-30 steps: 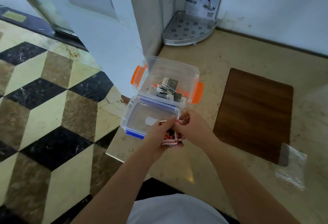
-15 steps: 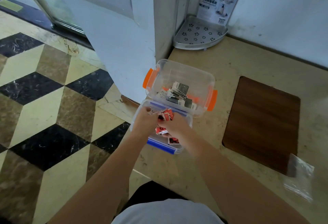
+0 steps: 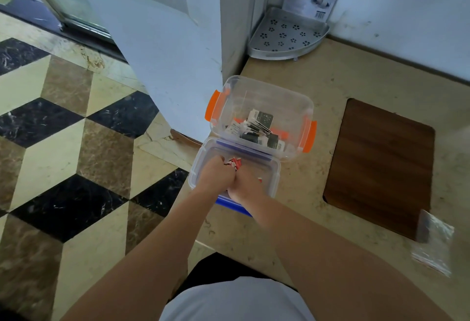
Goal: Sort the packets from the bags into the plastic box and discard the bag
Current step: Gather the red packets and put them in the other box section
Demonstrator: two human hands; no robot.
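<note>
At frame centre, the left hand (image 3: 212, 174) and right hand (image 3: 245, 184) together clench red packets (image 3: 234, 163) over the lid (image 3: 264, 173). To finish well, they should carry them forward over the plastic box (image 3: 262, 119) before releasing.

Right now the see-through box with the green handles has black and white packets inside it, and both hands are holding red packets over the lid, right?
Nearly. The head view shows the handles on the see-through box are orange, not green. The rest holds: black and white packets lie inside it, and the left hand and right hand hold red packets over the lid.
</note>
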